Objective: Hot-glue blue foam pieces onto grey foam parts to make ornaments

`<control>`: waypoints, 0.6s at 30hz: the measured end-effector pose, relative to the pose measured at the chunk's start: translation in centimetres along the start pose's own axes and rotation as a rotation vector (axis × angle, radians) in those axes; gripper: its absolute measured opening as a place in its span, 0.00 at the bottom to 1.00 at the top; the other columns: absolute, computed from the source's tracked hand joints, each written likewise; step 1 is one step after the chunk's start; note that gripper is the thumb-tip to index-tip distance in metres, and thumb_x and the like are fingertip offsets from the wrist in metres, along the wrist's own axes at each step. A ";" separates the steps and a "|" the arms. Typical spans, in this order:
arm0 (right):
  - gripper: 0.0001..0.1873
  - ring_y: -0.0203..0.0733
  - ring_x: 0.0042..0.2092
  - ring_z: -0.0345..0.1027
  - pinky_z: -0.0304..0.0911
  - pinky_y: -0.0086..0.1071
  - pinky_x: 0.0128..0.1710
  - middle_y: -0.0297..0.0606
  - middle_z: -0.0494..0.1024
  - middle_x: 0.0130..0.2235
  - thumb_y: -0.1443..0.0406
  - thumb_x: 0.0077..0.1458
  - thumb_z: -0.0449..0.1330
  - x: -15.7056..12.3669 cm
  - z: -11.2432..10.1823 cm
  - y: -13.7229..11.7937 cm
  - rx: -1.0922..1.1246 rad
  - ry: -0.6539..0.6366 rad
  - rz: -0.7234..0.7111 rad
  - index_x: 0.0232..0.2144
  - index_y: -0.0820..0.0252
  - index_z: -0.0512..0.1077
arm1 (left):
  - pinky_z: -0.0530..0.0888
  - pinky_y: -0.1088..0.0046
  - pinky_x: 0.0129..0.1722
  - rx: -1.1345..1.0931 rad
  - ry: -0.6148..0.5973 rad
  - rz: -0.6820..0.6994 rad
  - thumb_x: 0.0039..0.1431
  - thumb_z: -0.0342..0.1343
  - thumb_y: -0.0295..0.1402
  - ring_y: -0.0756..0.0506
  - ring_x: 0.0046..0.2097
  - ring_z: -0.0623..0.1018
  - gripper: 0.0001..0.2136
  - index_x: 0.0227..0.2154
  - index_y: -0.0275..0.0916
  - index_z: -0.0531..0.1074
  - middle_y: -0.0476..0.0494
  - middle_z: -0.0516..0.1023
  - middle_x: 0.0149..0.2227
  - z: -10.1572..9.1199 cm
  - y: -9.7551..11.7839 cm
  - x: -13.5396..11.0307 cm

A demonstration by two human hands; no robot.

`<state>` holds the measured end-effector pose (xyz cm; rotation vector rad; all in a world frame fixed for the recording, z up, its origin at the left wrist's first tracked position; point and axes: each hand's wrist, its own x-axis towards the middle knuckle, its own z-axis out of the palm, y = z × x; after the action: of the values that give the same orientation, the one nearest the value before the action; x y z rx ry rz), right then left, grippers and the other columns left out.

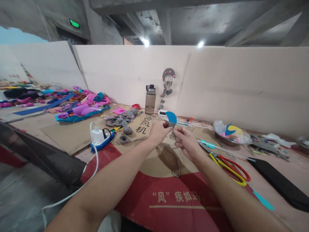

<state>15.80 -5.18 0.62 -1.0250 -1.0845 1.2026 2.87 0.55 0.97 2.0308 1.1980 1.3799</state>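
Forearms over printed cardboard; left hand pinching blue crescent piece.
Right hand pinched closed just beside it, contents unclear; grey yarn loops below. Probably fine attaching; next needs steady left grip.

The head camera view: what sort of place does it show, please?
It is probably a craft workshop: the worktable holds heaped bright fabric pieces, a ball of gray yarn and red-and-yellow-handled scissors.
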 end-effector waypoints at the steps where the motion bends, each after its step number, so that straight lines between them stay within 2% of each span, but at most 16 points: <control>1: 0.24 0.25 0.19 0.43 0.40 0.23 0.17 0.20 0.57 0.21 0.51 0.36 0.70 -0.1 -0.1 -0.1 -0.059 0.012 -0.007 0.29 0.57 0.64 | 0.59 0.74 0.27 -0.010 0.002 -0.010 0.48 0.60 0.32 0.52 0.24 0.63 0.13 0.15 0.38 0.63 0.53 0.64 0.18 0.0 0.0 0.0; 2: 0.24 0.26 0.20 0.44 0.39 0.24 0.18 0.21 0.59 0.22 0.50 0.38 0.68 0.0 -0.3 -0.1 -0.137 0.031 -0.014 0.30 0.56 0.64 | 0.59 0.74 0.27 -0.019 0.001 -0.014 0.48 0.61 0.32 0.52 0.24 0.63 0.13 0.15 0.38 0.63 0.53 0.64 0.18 0.0 0.0 0.0; 4: 0.22 0.30 0.22 0.52 0.46 0.26 0.19 0.26 0.65 0.25 0.50 0.41 0.65 0.2 -0.8 0.0 -0.326 0.105 -0.059 0.32 0.57 0.66 | 0.59 0.74 0.27 -0.036 0.000 -0.011 0.47 0.61 0.33 0.52 0.24 0.63 0.15 0.14 0.38 0.62 0.54 0.63 0.17 -0.1 0.1 -0.1; 7: 0.23 0.39 0.34 0.65 0.61 0.34 0.32 0.36 0.73 0.34 0.51 0.42 0.64 0.6 -1.5 0.5 -0.580 0.245 -0.184 0.36 0.58 0.66 | 0.59 0.74 0.27 -0.036 0.003 -0.002 0.47 0.61 0.34 0.52 0.24 0.63 0.15 0.15 0.38 0.62 0.54 0.62 0.17 0.0 0.2 -0.2; 9: 0.24 0.46 0.42 0.68 0.63 0.41 0.43 0.42 0.74 0.40 0.52 0.41 0.64 0.9 -1.9 0.9 -0.694 0.282 -0.232 0.38 0.59 0.66 | 0.60 0.74 0.28 -0.013 -0.002 0.003 0.49 0.61 0.34 0.51 0.24 0.64 0.13 0.16 0.38 0.64 0.53 0.64 0.17 0.0 0.2 -0.2; 11: 0.25 0.52 0.50 0.67 0.59 0.48 0.51 0.46 0.75 0.44 0.54 0.40 0.66 1.0 -2.0 1.4 -0.757 0.280 -0.253 0.39 0.58 0.66 | 0.63 0.73 0.30 0.042 -0.014 0.028 0.51 0.60 0.33 0.50 0.26 0.67 0.11 0.18 0.38 0.68 0.51 0.68 0.20 0.0 0.2 -0.3; 14: 0.30 0.54 0.59 0.62 0.54 0.50 0.58 0.48 0.72 0.52 0.57 0.38 0.67 1.2 -1.6 2.0 -0.632 0.263 -0.292 0.44 0.56 0.65 | 0.66 0.72 0.36 0.198 -0.016 0.124 0.54 0.58 0.30 0.48 0.31 0.71 0.04 0.25 0.38 0.74 0.46 0.75 0.27 0.1 0.2 -0.4; 16: 0.33 0.51 0.60 0.61 0.57 0.47 0.57 0.47 0.71 0.54 0.58 0.37 0.68 1.2 -1.1 2.2 -0.388 0.194 -0.272 0.47 0.54 0.63 | 0.67 0.70 0.41 0.274 -0.006 0.215 0.56 0.55 0.29 0.46 0.37 0.74 0.05 0.29 0.39 0.75 0.43 0.78 0.33 0.0 0.4 -0.6; 18: 0.35 0.47 0.57 0.64 0.60 0.44 0.55 0.42 0.73 0.51 0.60 0.35 0.69 1.0 -0.6 2.0 -0.126 0.090 -0.226 0.47 0.52 0.61 | 0.67 0.70 0.44 0.288 0.005 0.291 0.58 0.54 0.28 0.45 0.41 0.74 0.06 0.31 0.39 0.75 0.42 0.78 0.36 0.0 0.7 -0.8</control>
<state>16.01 -4.02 -1.38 -1.0124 -1.1831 0.9079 3.09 -0.51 1.03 2.4855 1.1967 1.4056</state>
